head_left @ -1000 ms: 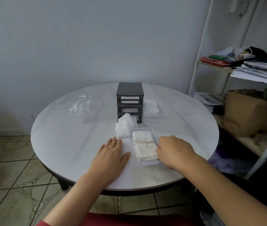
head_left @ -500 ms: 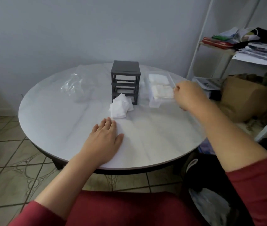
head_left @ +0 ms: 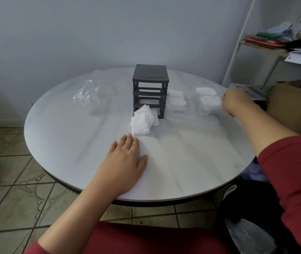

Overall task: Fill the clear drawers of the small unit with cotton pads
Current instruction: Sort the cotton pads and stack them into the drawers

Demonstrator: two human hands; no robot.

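I see the dark unit, 3 slots empty, cotton pads heaped before it, near drawer and far drawer filled at right

The right hand is showing only its back, with its fingertips curling out of sight against the clear drawer, so whether it is gripping is not showing. Loose cotton pads are covering the unit's lowest opening. A second drawer is sitting partly behind it. The shelf is running off the right edge.
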